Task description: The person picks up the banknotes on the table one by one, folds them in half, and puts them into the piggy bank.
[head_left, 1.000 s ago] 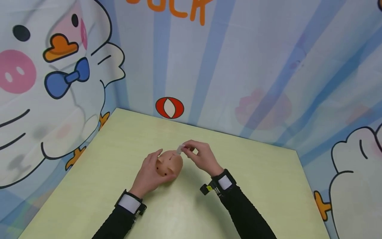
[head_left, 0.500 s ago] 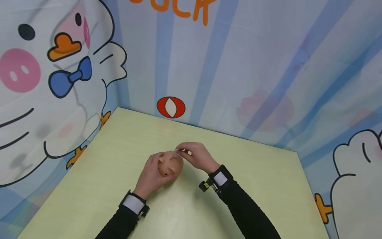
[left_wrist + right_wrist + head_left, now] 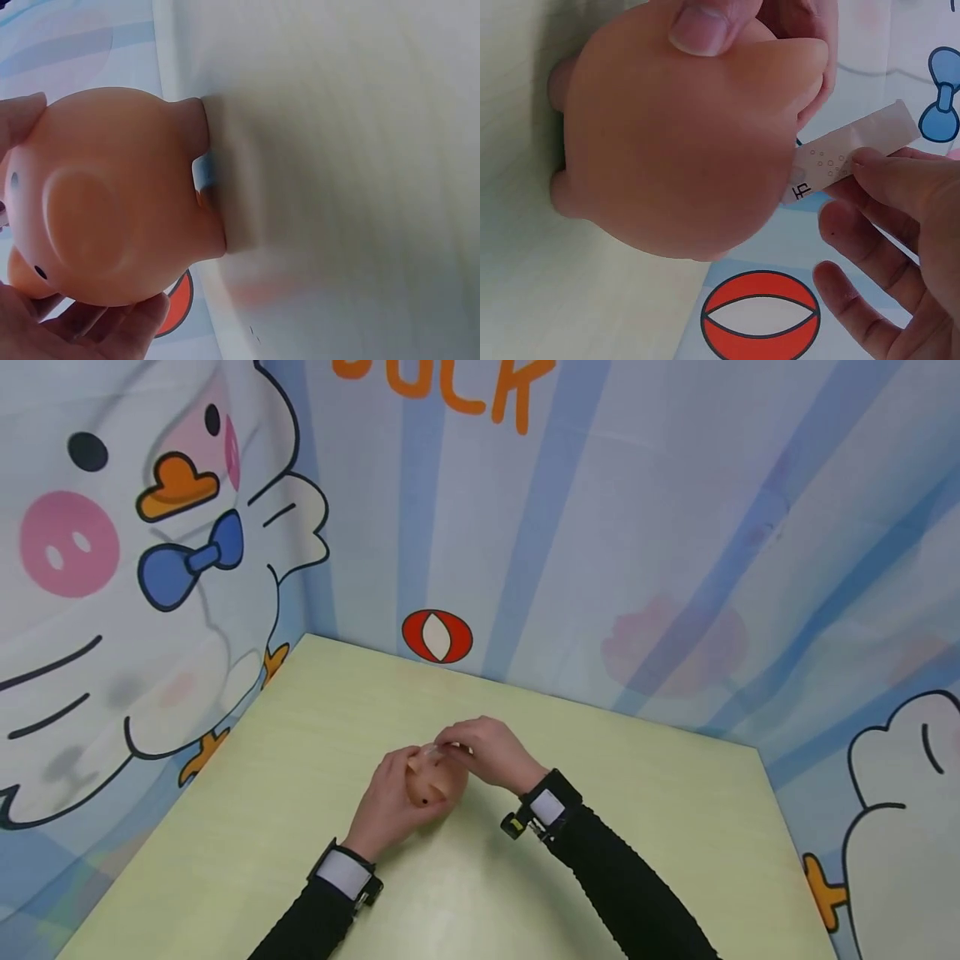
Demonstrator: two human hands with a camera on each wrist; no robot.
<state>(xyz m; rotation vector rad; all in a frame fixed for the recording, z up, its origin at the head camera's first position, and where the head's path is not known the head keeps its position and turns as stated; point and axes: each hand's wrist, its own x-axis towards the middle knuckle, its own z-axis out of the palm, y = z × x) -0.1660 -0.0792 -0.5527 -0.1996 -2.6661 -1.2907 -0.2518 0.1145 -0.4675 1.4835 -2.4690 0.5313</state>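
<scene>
A peach-orange piggy bank stands on its feet on the table, its snout and black eyes showing in the left wrist view. My left hand grips it, fingers over the far side and thumb along the near side. Between thumb and fingers, my right hand pinches a narrow white strip printed with small circles and a black mark. The strip's lower end meets the top of the pig's back, where the body hides whether it is inside the slot. The other right fingers are loosely bent.
The pale yellow table surrounds the pig. A cloth backdrop with cartoon ducks and blue stripes stands behind and beside it. Both wrists carry a strapped camera.
My right hand has moved slightly left and the strip has come down from the edge onto the pig's back. My left hand keeps its grip. The head view has shifted a little.
</scene>
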